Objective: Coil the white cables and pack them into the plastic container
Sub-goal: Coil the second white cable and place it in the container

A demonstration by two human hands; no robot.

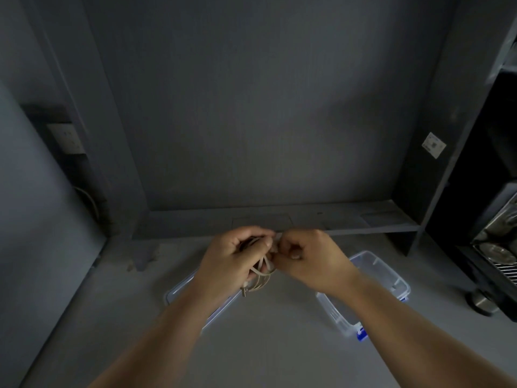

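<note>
Above the middle of the grey surface [265,345] we hold our left hand [232,261], its fingers curled round a small bundle of white cable [261,275]. The loops hang below the palm, with a metal plug at the bottom. Our right hand [310,256] meets it from the right, fingertips pinching the cable's free end just beside the left thumb. Both forearms reach forward, wrists bent inward so the knuckles nearly touch. The cable looks light, thin and springy. We judge it will uncoil if released, so the best hold is across the gathered loops, not the plug. The open plastic container [391,275] lies on the surface under the right forearm, its lid [179,287] under the left.
</note>
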